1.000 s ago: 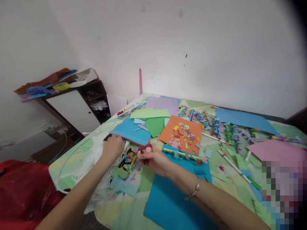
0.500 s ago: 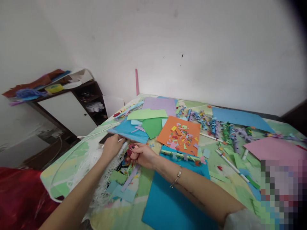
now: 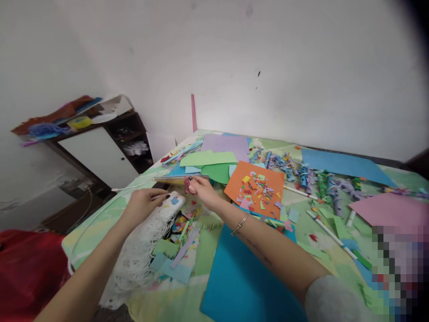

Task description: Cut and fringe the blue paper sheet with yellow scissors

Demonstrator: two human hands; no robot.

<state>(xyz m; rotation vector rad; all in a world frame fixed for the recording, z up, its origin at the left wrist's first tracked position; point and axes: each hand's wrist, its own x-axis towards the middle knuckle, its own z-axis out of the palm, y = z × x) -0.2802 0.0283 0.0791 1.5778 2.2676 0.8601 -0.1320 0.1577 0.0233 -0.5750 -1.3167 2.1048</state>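
My left hand (image 3: 145, 206) is by a white block (image 3: 172, 203) with small paper bits on it. Its fingertips are drawn together at the block's near end; what they pinch, if anything, does not show. Just to the right, my right hand (image 3: 203, 192) is closed round a small dark-red object (image 3: 191, 185), mostly covered by the fingers. That hand is at the front of a tilted blue pad or stack of sheets (image 3: 177, 178). Below the left hand spreads a heap of white yarn (image 3: 137, 259), beside lilac (image 3: 186, 247) and green paper pieces (image 3: 166, 247).
An orange sheet (image 3: 234, 183) bears many coloured scraps. A large blue sheet (image 3: 248, 281) lies in front. Fringed paper rolls (image 3: 304, 174) and white sticks (image 3: 330, 233) lie to the right. A cabinet (image 3: 100, 154) stands left, beyond the table; a white cable (image 3: 97, 219) crosses its left side.
My right hand has moved up and away with the dark-red object. The blue pad's front edge has risen. My left hand has shifted slightly left and down, and the white block shows more.
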